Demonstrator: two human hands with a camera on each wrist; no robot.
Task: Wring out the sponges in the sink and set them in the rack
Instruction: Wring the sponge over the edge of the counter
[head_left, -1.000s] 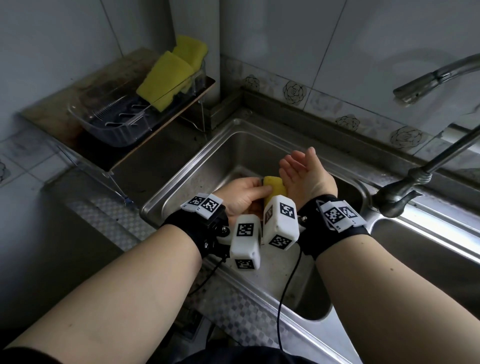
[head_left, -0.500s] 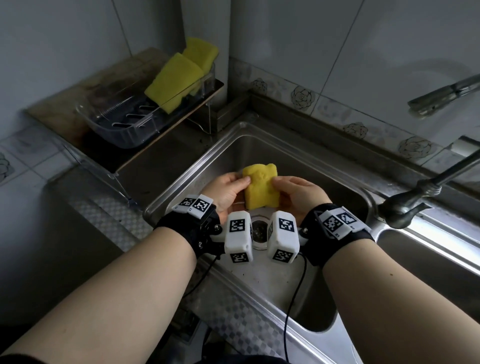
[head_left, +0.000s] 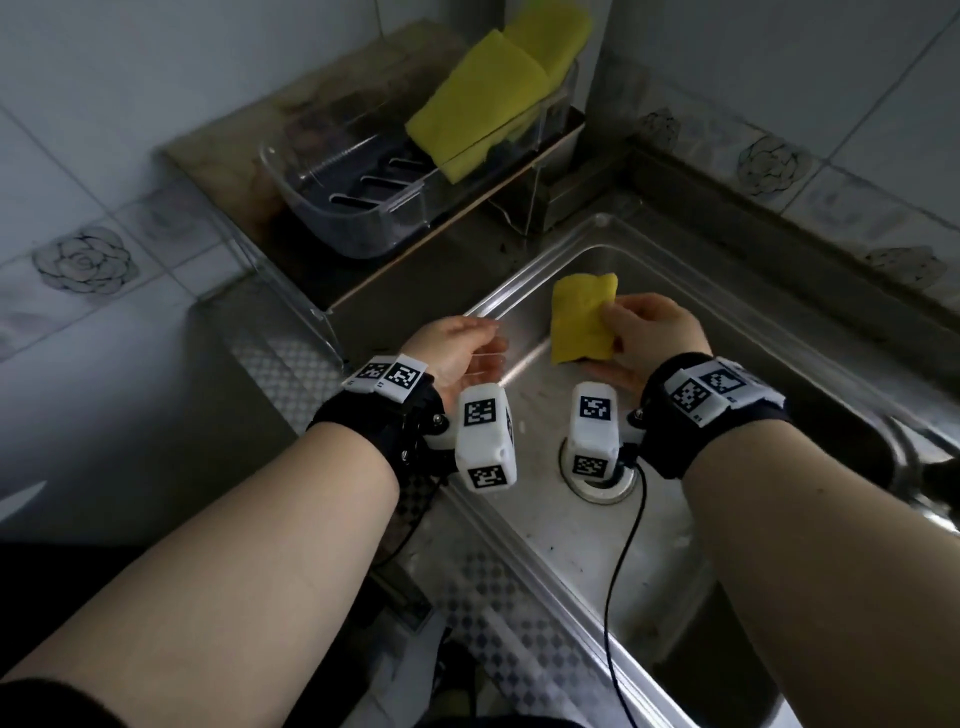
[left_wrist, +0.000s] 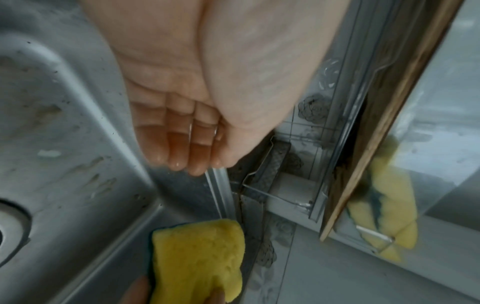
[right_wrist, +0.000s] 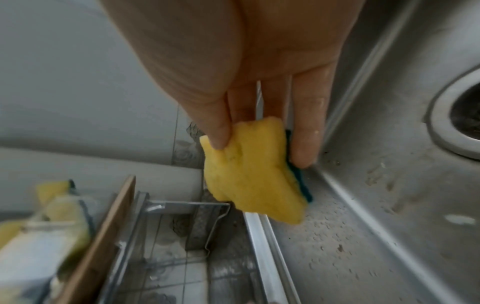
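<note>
— Where do we stand?

— Our right hand (head_left: 647, 338) pinches one yellow sponge (head_left: 582, 325) above the sink (head_left: 675, 545); it looks squeezed and hasn't reached the rack (head_left: 363, 208) yet. Our left hand (head_left: 457, 353) hangs loose, holding nothing.

— Count?

— Two sponges (head_left: 483, 104) already lean in the rack, one in our grip: three. We see none left in the basin.

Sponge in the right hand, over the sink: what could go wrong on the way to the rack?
1. The right hand only pinches the sponge at one edge, so it may slip into the sink.
2. The rack already holds two sponges leaning at its far end; a careless drop could topple them.
3. It may drip outside the sink.
</note>
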